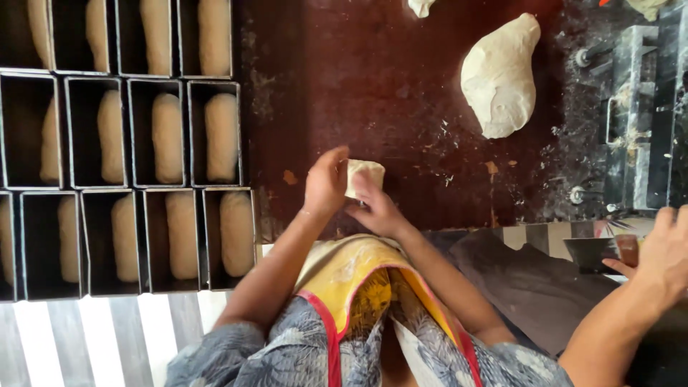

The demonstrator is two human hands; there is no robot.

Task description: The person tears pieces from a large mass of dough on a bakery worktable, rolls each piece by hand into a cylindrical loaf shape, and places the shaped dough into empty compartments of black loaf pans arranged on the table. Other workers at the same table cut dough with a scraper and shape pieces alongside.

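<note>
The fingers of the left hand curl against the near-left side of a small dough piece, thumb raised over its top edge; the fingers of the right hand press together on its near-right side, so the piece is clamped between both hands; it sits on the dark brown table, close to the table's near edge.

Taking the small dough piece as the landmark: a large dough mass lies well beyond it and to the right, resting on the same table, apart from it; a small scrap of dough shows far beyond it at the top border; to its left stand rows of black loaf tins, each holding one long pale dough loaf; just below it hangs the person's yellow apron with red trim over a grey patterned garment; far to its right stands a dusty dark metal machine; to its lower right, a co-worker's hand holds a metal scraper with fingers wrapped on its handle.
</note>
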